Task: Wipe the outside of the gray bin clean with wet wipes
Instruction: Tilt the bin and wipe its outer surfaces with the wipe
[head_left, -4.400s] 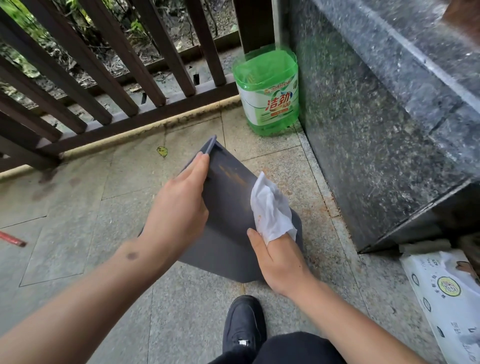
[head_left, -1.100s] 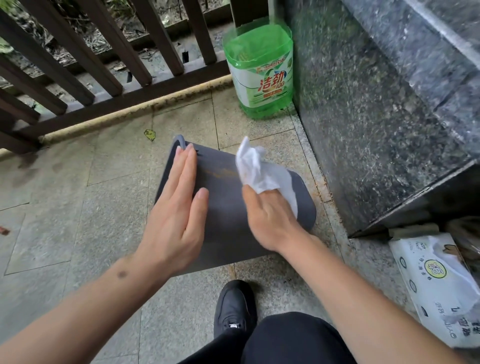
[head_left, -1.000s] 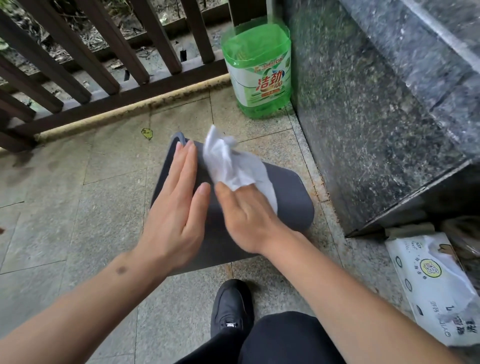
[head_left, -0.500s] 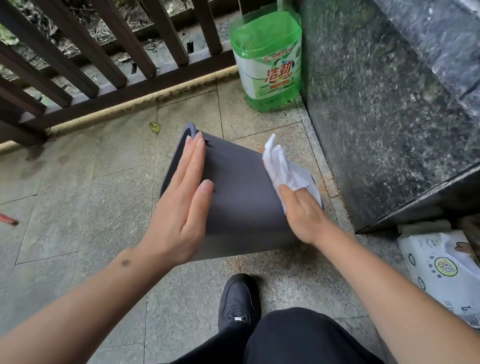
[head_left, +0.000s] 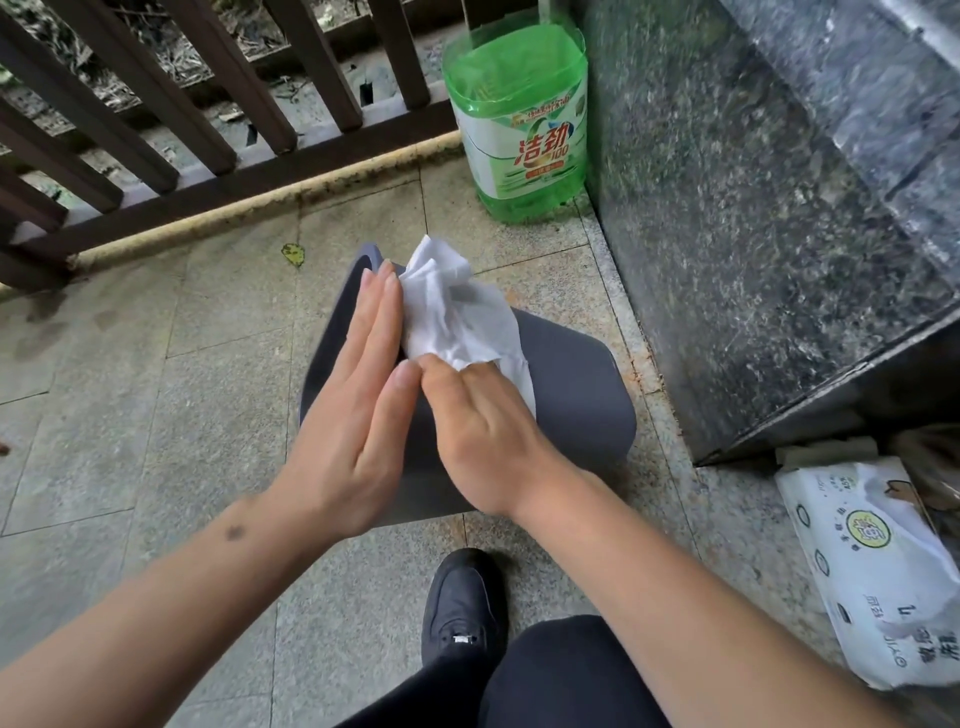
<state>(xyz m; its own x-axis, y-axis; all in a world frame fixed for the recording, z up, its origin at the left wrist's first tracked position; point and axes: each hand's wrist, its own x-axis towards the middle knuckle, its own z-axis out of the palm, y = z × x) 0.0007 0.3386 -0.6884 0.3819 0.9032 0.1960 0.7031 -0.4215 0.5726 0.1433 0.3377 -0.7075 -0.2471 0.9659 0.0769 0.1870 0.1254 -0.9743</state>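
Note:
The gray bin (head_left: 576, 395) lies on its side on the stone floor, its rim pointing away from me. My left hand (head_left: 358, 415) rests flat on the bin's left part, fingers straight and together. My right hand (head_left: 483, 431) presses a crumpled white wet wipe (head_left: 457, 317) onto the bin's upper side, close against my left fingers. The wipe bunches up beyond my fingertips near the bin's rim.
A green detergent bottle (head_left: 519, 119) stands in the corner behind the bin. A dark stone block (head_left: 753, 208) rises on the right. A white pack of wipes (head_left: 878, 566) lies on the floor at the right. A brown railing (head_left: 208, 130) runs along the back. My black shoe (head_left: 462, 603) is below the bin.
My right hand has slid the wipe leftwards across the bin, from its right side to beside my left hand. My left hand stays flat on the bin.

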